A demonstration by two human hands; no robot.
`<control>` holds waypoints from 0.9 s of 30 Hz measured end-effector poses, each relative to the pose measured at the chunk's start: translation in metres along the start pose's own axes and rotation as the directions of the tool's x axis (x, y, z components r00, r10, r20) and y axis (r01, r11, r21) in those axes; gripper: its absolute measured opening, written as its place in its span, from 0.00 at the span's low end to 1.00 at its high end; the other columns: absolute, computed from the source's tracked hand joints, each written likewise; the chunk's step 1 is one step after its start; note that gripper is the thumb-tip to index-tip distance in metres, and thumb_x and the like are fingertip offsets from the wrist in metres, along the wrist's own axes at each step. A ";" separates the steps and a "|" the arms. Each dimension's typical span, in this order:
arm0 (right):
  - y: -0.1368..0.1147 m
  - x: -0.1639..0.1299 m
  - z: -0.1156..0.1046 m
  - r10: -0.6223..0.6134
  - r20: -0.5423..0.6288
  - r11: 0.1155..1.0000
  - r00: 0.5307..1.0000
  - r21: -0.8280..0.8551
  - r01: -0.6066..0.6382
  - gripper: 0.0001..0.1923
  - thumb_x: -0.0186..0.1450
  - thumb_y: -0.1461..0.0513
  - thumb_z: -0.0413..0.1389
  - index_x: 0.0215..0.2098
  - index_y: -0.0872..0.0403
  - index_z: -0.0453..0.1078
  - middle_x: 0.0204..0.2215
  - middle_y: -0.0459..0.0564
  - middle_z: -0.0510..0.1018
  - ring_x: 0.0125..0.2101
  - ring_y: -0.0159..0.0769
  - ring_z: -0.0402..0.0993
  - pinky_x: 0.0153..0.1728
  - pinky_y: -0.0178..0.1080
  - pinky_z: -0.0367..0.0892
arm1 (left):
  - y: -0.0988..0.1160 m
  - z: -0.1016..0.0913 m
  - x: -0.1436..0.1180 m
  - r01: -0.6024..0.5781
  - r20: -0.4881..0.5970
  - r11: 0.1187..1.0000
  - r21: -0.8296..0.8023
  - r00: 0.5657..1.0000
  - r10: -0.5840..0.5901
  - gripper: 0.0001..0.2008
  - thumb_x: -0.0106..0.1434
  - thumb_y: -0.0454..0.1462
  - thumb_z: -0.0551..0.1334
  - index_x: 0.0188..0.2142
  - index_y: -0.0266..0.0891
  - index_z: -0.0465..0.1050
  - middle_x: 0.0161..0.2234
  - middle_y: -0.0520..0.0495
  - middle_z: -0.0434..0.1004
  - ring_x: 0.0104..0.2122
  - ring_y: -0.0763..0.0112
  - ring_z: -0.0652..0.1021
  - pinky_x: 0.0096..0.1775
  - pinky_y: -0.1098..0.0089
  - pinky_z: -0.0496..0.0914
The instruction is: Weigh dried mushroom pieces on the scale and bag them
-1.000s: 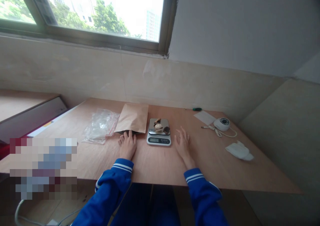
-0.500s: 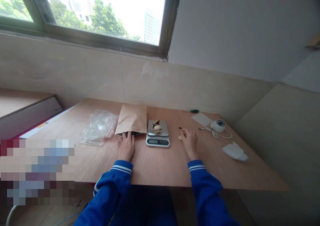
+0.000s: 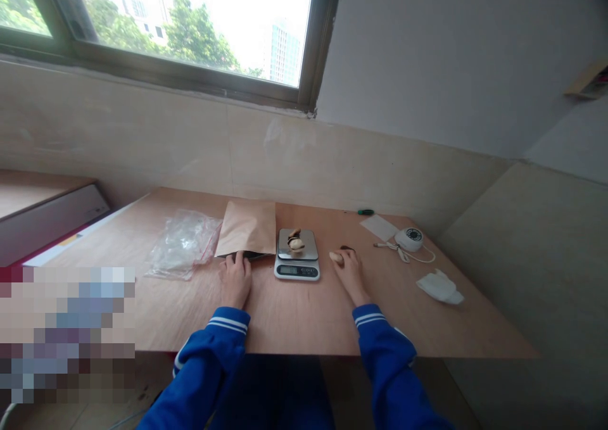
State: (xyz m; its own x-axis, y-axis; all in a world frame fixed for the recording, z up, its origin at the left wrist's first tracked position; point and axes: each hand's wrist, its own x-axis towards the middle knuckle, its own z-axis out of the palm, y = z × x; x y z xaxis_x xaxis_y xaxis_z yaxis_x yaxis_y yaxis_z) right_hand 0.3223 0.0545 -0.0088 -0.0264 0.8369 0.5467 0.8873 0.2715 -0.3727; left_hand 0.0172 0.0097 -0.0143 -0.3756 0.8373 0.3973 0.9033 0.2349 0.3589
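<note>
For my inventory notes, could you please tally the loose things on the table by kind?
Bags: 2, brown paper bag and clear plastic bag
Kitchen scale: 1
White dome camera: 1
Paper slip: 1
Crumpled white cloth: 1
Green pen: 1
Total: 7

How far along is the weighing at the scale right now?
Some pieces already sit on the scale, its readout too small to read. The right hand rests by a pale piece on the table. The left hand touches the paper bag, whose contents are hidden.
</note>
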 end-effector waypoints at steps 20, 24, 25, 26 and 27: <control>-0.015 0.014 0.033 0.048 -0.138 0.903 0.989 0.430 0.016 0.16 0.60 0.67 0.45 0.45 0.55 0.66 0.42 0.56 0.68 0.44 0.40 0.67 0.48 0.47 0.64 | -0.009 0.010 0.003 -0.037 -0.100 0.992 -0.120 0.995 0.025 0.14 0.63 0.35 0.49 0.41 0.33 0.70 0.37 0.37 0.72 0.37 0.56 0.70 0.40 0.59 0.65; -0.005 0.006 0.039 0.160 -0.152 0.891 0.975 0.447 -0.077 0.14 0.59 0.67 0.44 0.40 0.55 0.66 0.37 0.53 0.65 0.35 0.37 0.65 0.40 0.44 0.66 | -0.011 0.013 0.003 -0.034 -0.100 0.990 -0.139 0.995 0.020 0.13 0.62 0.36 0.49 0.39 0.33 0.70 0.37 0.36 0.72 0.38 0.55 0.70 0.41 0.57 0.65; -0.005 0.006 0.040 0.166 -0.154 0.889 0.974 0.450 -0.080 0.13 0.59 0.67 0.44 0.39 0.55 0.66 0.36 0.53 0.65 0.33 0.37 0.65 0.40 0.44 0.66 | -0.011 0.014 0.002 -0.033 -0.104 0.988 -0.148 0.994 0.018 0.13 0.62 0.36 0.49 0.39 0.34 0.70 0.37 0.37 0.72 0.38 0.55 0.70 0.41 0.57 0.65; -0.005 0.006 0.040 0.167 -0.155 0.889 0.974 0.452 -0.080 0.13 0.58 0.67 0.44 0.39 0.55 0.66 0.36 0.52 0.65 0.33 0.36 0.64 0.40 0.44 0.66 | -0.012 0.015 0.002 -0.033 -0.108 0.987 -0.158 0.994 0.016 0.13 0.62 0.36 0.49 0.38 0.34 0.70 0.37 0.37 0.71 0.39 0.55 0.70 0.41 0.57 0.65; -0.005 0.006 0.040 0.168 -0.155 0.888 0.973 0.452 -0.081 0.13 0.58 0.67 0.45 0.39 0.55 0.66 0.36 0.52 0.65 0.33 0.36 0.64 0.40 0.44 0.65 | -0.012 0.016 0.002 -0.032 -0.111 0.985 -0.170 0.994 0.013 0.12 0.62 0.36 0.49 0.38 0.35 0.69 0.36 0.37 0.71 0.39 0.55 0.70 0.41 0.57 0.65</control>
State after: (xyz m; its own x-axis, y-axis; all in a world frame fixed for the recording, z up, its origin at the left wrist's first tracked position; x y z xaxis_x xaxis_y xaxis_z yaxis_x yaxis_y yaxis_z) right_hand 0.2992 0.0774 -0.0338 0.1947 0.7864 0.5863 0.5825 0.3882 -0.7141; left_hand 0.0087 0.0165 -0.0311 -0.3842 0.7802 0.4937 0.8665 0.1200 0.4845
